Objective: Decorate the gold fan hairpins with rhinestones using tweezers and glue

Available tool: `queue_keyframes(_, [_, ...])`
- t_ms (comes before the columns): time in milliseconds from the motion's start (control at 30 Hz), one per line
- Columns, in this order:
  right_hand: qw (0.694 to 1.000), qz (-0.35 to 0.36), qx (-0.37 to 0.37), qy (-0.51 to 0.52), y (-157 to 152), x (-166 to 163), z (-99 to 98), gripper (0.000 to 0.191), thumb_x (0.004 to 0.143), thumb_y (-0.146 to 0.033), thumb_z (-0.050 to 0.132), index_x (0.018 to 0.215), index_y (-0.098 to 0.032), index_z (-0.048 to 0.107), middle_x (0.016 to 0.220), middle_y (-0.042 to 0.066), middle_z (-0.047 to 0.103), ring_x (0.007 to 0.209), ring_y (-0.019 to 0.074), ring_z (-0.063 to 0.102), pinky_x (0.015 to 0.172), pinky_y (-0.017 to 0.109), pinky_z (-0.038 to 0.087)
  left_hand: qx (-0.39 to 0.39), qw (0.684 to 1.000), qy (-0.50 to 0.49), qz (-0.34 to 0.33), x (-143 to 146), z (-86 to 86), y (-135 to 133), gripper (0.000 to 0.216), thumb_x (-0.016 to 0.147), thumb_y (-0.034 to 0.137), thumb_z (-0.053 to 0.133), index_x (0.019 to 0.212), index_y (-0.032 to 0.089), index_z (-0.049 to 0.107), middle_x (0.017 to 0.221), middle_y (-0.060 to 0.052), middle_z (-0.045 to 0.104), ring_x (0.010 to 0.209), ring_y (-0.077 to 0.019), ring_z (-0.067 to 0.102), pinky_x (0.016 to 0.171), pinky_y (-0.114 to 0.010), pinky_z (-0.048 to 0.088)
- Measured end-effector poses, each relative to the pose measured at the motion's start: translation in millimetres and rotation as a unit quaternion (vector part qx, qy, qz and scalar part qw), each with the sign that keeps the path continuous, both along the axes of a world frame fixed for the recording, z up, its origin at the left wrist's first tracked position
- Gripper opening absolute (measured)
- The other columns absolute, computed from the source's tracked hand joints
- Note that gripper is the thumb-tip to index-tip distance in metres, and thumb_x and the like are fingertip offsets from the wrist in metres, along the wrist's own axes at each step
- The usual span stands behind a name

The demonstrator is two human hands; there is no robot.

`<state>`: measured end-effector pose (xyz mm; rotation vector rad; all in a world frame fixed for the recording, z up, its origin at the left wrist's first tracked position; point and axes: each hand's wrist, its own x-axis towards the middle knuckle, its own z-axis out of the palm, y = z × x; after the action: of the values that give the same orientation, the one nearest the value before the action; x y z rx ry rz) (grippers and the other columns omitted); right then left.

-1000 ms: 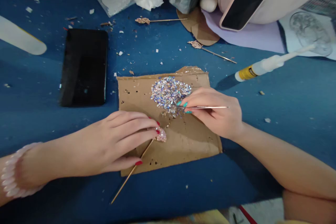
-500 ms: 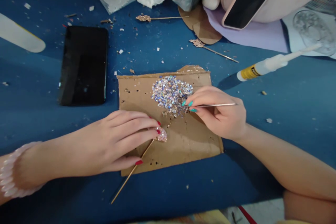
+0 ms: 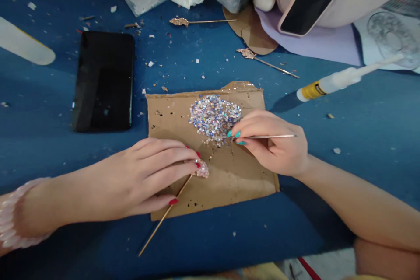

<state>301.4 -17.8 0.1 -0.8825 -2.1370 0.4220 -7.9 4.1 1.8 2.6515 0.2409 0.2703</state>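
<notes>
Right hand: the right hand (image 3: 275,144) is closed in a fine pinch on a thin metal pick (image 3: 272,136), held between thumb and the first fingers.
Pick axis: it runs roughly 3 to 9 o'clock, with its tip at the lower right edge of the glitter pile (image 3: 213,116).
Pile from the hands: the pile is at 10 o'clock from the right hand and just beside its fingertips. From the left hand it is at 1 o'clock and farther off, so the right hand is nearer.
Left hand: the left hand (image 3: 141,179) lies palm down with the fingers nearly straight. The fingertips press on the glittered head (image 3: 202,169) of a wooden skewer (image 3: 160,225).
Skewer axis: it runs from 7 to 1 o'clock, the head on the cardboard (image 3: 236,179) and the bare end out over the table (image 3: 361,140).
Between the hands: only bare cardboard with a few loose chips, nothing blocking.
Around: a black phone (image 3: 103,81) at 10 o'clock of the cardboard, a glue bottle (image 3: 331,83) at 2 o'clock, and two more glitter-tipped sticks (image 3: 203,21) at 12 o'clock, well apart.
</notes>
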Motion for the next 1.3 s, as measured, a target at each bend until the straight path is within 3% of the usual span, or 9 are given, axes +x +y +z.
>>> queue_keyframes(400, [1.0, 0.014, -0.007, 0.002, -1.2, 0.2, 1.4, 0.013, 0.092, -0.004, 0.062, 0.094, -0.017, 0.063, 0.084, 0.007, 0.077, 0.08, 0.0189, 0.073, 0.074, 0.035, 0.063, -0.002, 1.0, 0.002, 0.002, -0.7, 0.3, -0.7, 0.042, 0.107, 0.025, 0.046, 0.147, 0.013, 0.049, 0.146, -0.01, 0.058, 0.138, -0.0246, 0.047, 0.119, -0.036, 0.033])
queue_keyframes(733, [1.0, -0.01, 0.004, 0.017, 0.7, -0.1, -2.0, 0.011, 0.093, -0.009, 0.064, 0.094, -0.019, 0.064, 0.081, 0.005, 0.076, 0.079, 0.0182, 0.074, 0.072, 0.033, 0.063, -0.009, 1.0, 0.007, 0.002, -2.1, -0.7, -0.7, 0.044, 0.105, 0.026, 0.049, 0.148, 0.015, 0.049, 0.144, -0.012, 0.06, 0.136, -0.0278, 0.051, 0.116, -0.042, 0.043])
queue_keyframes(1300, [1.0, 0.011, 0.012, -0.009, 1.0, 0.6, -0.4, 0.012, 0.095, -0.009, 0.06, 0.096, -0.02, 0.064, 0.085, 0.005, 0.077, 0.08, 0.0188, 0.074, 0.074, 0.037, 0.064, -0.008, 1.0, 0.004, 0.004, -0.7, 0.2, -0.2, 0.043, 0.105, 0.025, 0.048, 0.147, 0.015, 0.05, 0.144, -0.012, 0.06, 0.136, -0.0264, 0.051, 0.118, -0.039, 0.041])
